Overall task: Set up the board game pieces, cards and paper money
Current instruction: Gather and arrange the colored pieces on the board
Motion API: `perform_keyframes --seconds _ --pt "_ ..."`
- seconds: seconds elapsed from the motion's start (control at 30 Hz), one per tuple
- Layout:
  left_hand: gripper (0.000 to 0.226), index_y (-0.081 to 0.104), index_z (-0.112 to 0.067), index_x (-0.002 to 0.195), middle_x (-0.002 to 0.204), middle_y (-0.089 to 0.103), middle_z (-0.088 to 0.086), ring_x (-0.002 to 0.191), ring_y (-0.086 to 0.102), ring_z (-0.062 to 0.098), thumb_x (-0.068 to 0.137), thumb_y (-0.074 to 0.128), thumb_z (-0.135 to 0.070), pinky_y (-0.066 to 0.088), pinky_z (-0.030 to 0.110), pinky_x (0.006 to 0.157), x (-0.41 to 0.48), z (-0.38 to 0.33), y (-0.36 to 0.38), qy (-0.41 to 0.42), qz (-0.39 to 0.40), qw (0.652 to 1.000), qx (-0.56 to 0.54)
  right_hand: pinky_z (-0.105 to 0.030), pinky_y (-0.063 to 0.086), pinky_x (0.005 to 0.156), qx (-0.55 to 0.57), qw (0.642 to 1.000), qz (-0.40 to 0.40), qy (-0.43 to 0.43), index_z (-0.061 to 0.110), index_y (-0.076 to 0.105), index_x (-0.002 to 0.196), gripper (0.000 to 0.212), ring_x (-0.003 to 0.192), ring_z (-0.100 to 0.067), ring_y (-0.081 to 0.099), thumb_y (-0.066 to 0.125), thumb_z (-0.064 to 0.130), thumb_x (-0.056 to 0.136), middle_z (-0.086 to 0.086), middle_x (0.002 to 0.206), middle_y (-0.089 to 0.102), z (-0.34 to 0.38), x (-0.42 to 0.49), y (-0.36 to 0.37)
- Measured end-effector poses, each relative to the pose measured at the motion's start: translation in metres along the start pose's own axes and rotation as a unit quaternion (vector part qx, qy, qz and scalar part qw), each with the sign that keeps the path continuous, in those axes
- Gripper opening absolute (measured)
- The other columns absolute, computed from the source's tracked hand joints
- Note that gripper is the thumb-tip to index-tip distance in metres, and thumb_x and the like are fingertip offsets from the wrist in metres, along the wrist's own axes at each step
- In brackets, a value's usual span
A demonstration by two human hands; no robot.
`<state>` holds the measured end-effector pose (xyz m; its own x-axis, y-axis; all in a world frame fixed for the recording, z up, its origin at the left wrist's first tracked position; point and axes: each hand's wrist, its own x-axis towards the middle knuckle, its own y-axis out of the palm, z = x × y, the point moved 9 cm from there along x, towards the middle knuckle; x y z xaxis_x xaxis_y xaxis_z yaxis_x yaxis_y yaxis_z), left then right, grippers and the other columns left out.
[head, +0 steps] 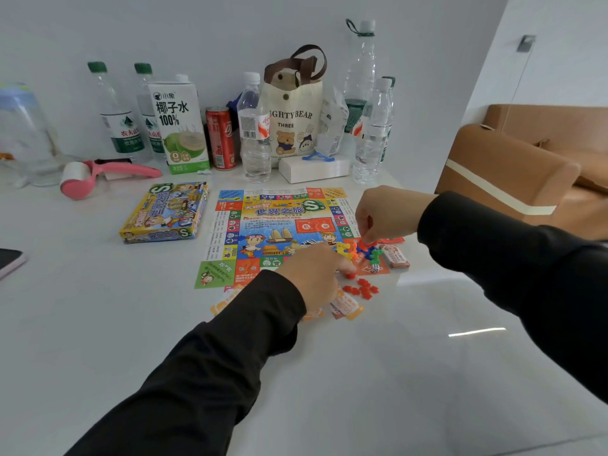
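A colourful paper game board (269, 232) lies flat on the white table. At its front right corner sits a heap of coloured plastic pieces (360, 251) with a white die (375, 267). My right hand (378, 213) hovers over the heap and pinches a red piece. My left hand (316, 274) rests on the board's front edge, fingers reaching toward a small red piece (350, 275). Several red houses (362, 288) lie just off the board. Orange paper money (345, 307) shows under my left hand. A card stack (396, 256) lies to the right.
The game box (164, 212) lies left of the board. Behind stand water bottles (253, 130), a coconut-water carton (179, 125), a red can (220, 138), a bear tote bag (292, 116) and a white box (314, 169). A pink lint roller (102, 174) and a phone (10, 260) lie left.
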<state>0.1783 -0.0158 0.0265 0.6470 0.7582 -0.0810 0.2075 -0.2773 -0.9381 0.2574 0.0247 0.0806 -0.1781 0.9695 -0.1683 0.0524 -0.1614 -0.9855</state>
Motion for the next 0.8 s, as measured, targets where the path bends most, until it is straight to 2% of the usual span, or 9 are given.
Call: perform_keyframes --seconds 0.2,0.27,0.37,0.57,0.7,0.8 --pt "0.057 0.059 -0.028 0.123 0.133 0.050 -0.005 0.122 0.043 0.013 0.085 0.035 0.007 0.029 0.015 0.089 -0.003 -0.009 0.003 0.018 0.012 0.996 -0.083 -0.015 0.042 0.065 0.004 1.000 -0.012 -0.005 0.015 0.072 0.084 0.007 0.068 -0.004 0.054 0.066 0.017 0.083 0.003 0.084 0.068 -0.004 -0.001 0.003" --pt "0.055 0.062 -0.026 0.120 0.132 0.053 -0.005 0.120 0.045 0.012 0.085 0.036 0.006 0.032 0.016 0.089 -0.003 -0.006 0.000 0.016 0.003 0.994 -0.106 -0.015 0.043 0.070 0.007 1.000 -0.010 -0.008 0.015 0.073 0.084 0.007 0.071 -0.005 0.055 0.067 0.015 0.082 0.003 0.086 0.068 -0.003 0.000 0.006" --pt "0.046 0.063 -0.020 0.119 0.129 0.058 -0.004 0.120 0.048 0.012 0.088 0.038 0.003 0.034 0.017 0.095 -0.002 0.004 -0.009 -0.003 -0.040 0.994 -0.105 -0.009 0.038 0.061 0.009 1.000 -0.007 -0.013 0.016 0.071 0.079 0.001 0.069 -0.004 0.054 0.070 0.016 0.080 0.004 0.082 0.066 0.000 -0.001 0.010" --pt "0.041 0.065 -0.019 0.115 0.122 0.061 -0.002 0.117 0.051 0.013 0.089 0.039 -0.001 0.036 0.022 0.099 0.006 0.011 -0.018 -0.025 -0.087 0.988 -0.129 -0.012 0.038 0.060 0.047 0.997 -0.052 0.022 0.016 0.067 0.074 0.007 0.066 -0.005 0.052 0.071 0.019 0.079 0.007 0.073 0.061 -0.017 -0.007 -0.009" --pt "0.033 0.066 -0.026 0.114 0.116 0.061 -0.001 0.115 0.047 0.015 0.094 0.043 -0.013 0.038 0.028 0.095 0.021 -0.003 -0.027 -0.002 -0.148 0.987 -0.057 -0.015 0.037 0.057 0.063 0.990 -0.110 0.058 0.011 0.066 0.077 0.007 0.068 -0.010 0.052 0.063 0.012 0.083 0.003 0.075 0.060 -0.031 -0.010 -0.022" --pt "0.029 0.063 -0.029 0.117 0.104 0.056 -0.001 0.111 0.041 0.019 0.095 0.047 -0.023 0.037 0.030 0.092 0.034 -0.016 -0.028 0.014 -0.160 0.987 0.015 -0.018 0.038 0.059 0.059 0.989 -0.107 0.088 0.010 0.065 0.078 0.008 0.076 -0.015 0.054 0.061 0.008 0.084 -0.002 0.080 0.062 -0.038 -0.010 -0.019"
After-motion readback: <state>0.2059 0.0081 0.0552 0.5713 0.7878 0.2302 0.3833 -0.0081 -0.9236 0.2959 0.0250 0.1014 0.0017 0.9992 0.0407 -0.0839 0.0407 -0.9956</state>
